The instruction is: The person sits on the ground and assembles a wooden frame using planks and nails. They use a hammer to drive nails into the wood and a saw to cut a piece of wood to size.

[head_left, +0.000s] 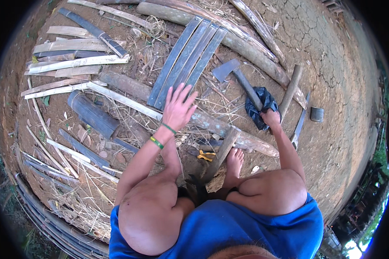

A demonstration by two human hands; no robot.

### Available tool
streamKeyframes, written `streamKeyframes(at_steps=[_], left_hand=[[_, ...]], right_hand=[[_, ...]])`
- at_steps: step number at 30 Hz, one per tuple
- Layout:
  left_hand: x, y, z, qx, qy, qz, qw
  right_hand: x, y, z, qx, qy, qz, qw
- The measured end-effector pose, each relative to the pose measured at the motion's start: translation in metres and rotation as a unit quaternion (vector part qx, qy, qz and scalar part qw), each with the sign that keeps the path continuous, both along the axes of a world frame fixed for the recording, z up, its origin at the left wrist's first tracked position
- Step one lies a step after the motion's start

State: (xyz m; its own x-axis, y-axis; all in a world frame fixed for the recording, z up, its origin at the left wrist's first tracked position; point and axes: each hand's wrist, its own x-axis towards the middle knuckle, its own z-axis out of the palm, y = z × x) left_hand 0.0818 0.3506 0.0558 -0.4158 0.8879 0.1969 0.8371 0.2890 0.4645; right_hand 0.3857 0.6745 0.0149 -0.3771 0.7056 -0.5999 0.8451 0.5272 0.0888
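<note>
The person wears loose blue cloth shorts (229, 228) that fill the frame from five to seven o'clock. Both forearms are bare and sleeveless, as are the knees and the one visible foot (234, 160). Two thin green cord bracelets (162, 136) circle the wrist of the left hand (178, 108); the right hand (271, 117) carries no band.

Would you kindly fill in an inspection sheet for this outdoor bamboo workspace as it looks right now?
Surface: cracked bare earth, strewn with dry fibres.
Job's things: hatchet; four dark bamboo slats lying side by side.
Clutter: pale split strips, round bamboo section, logs, knife, black bag, small can.
Grippers: left hand open, fingers spread over the slats' near ends; right hand closed on the hatchet handle.
Cables: nothing seen.
Surroundings: greenery at the rim.
</note>
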Motion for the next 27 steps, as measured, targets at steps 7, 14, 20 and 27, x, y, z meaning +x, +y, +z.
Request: streamKeyframes(at_steps=[7,14,20,27], left_hand=[[-0.005,0.038,-0.013,-0.137,0.063,-0.035,0.988],[0.009,0.042,-0.016,-0.119,0.024,0.022,0.992],[0.011,0.045,-0.016,-0.107,0.019,0.034,0.994],[0.005,0.020,-0.009,0.006,-0.028,0.082,0.996]], right_hand=[[0.006,-0.008,-0.009,0.041,-0.011,0.001,0.999],[0.011,0.000,-0.012,-0.036,-0.044,0.038,0.998],[0.020,-0.002,-0.021,0.005,-0.003,0.042,0.999],[0.016,-0.015,-0.008,0.052,0.086,0.117,0.988]])
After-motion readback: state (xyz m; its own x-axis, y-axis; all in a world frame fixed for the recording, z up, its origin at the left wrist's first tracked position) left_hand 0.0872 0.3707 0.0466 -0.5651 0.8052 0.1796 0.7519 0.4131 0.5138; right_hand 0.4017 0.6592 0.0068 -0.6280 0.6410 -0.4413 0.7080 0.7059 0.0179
